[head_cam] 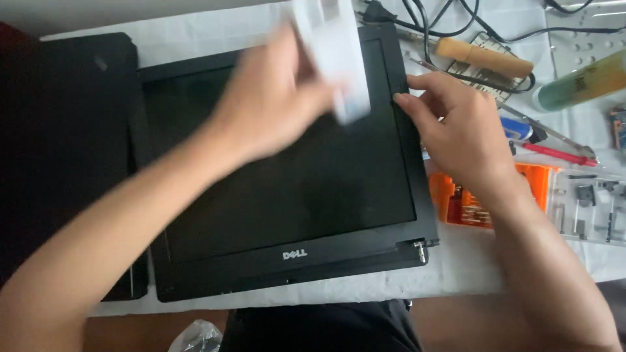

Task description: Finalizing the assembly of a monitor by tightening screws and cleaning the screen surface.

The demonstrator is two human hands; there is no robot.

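Gripping a blurred white strip (pixel 336 62) in my closed left hand (pixel 277 98), my open right hand (pixel 456 127) fingertips press the laptop screen panel (pixel 280 189)'s bezel edge, panel lying leftward below.

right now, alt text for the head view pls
A left hand lifts a blurred white object over a detached black laptop screen panel, while the right hand rests fingers on its right bezel; tools lie beside it.
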